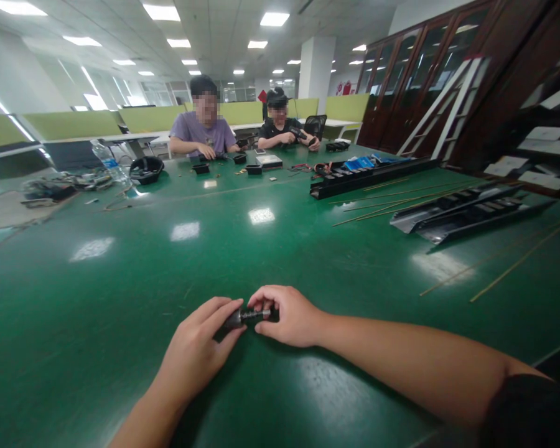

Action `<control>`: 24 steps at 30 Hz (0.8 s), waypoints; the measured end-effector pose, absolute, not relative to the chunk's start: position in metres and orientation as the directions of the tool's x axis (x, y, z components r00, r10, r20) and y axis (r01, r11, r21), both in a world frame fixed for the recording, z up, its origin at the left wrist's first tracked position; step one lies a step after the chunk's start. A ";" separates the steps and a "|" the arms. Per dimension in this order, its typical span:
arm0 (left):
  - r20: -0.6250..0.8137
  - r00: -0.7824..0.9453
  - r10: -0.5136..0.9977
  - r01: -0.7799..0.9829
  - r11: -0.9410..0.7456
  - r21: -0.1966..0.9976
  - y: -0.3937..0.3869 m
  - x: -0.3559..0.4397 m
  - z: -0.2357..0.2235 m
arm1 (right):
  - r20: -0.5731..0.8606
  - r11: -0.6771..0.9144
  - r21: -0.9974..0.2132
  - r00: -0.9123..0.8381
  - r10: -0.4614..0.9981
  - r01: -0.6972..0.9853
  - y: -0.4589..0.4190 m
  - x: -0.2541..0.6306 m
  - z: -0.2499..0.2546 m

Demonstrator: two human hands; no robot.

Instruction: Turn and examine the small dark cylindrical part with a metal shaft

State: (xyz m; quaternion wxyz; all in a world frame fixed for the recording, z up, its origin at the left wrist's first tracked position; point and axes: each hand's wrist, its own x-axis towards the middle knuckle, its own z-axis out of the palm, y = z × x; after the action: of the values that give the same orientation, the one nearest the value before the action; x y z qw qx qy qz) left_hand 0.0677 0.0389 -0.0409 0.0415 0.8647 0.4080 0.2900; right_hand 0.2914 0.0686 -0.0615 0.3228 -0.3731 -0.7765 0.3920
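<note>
Low over the green table (pixel 224 249), my left hand (pixel 198 345) is closed around the wide end of a dark cylindrical piece with a thin ribbed shaft (pixel 251 315). The fingers of my right hand (pixel 292 317) curl round the shaft's other end, near a dark part mostly hidden by them. Both hands are close together, and the piece lies roughly level between them. Its exact kind is too small to make out.
Black metal channels (pixel 466 218) and thin rods (pixel 378 211) lie on the right. Far across sit two people, one in a purple shirt (pixel 182 127), near small black boxes (pixel 200 168). A water bottle (pixel 107 160) stands far left; a ladder (pixel 441 118) is beyond the table.
</note>
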 end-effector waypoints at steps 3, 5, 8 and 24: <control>0.480 0.491 0.727 0.675 -0.666 0.317 0.039 0.066 -0.044 | 0.206 0.411 -0.850 -0.510 0.835 0.330 0.068 0.291 -0.062; 0.484 0.495 0.721 0.665 -0.673 0.322 0.040 0.067 -0.045 | 0.207 0.412 -0.849 -0.508 0.836 0.331 0.068 0.290 -0.062; 0.476 0.512 0.714 0.642 -0.687 0.340 0.040 0.069 -0.045 | 0.217 0.419 -0.847 -0.507 0.834 0.327 0.067 0.290 -0.061; 0.462 0.487 0.741 0.615 -0.667 0.420 0.037 0.074 -0.051 | 0.176 0.384 -0.857 -0.505 0.845 0.344 0.068 0.289 -0.061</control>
State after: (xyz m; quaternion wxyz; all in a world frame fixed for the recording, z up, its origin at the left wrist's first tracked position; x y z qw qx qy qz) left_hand 0.0736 0.0374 -0.0513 0.0994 0.8566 0.3957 0.3158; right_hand 0.2891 0.0678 -0.0615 0.3140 -0.3860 -0.7702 0.3989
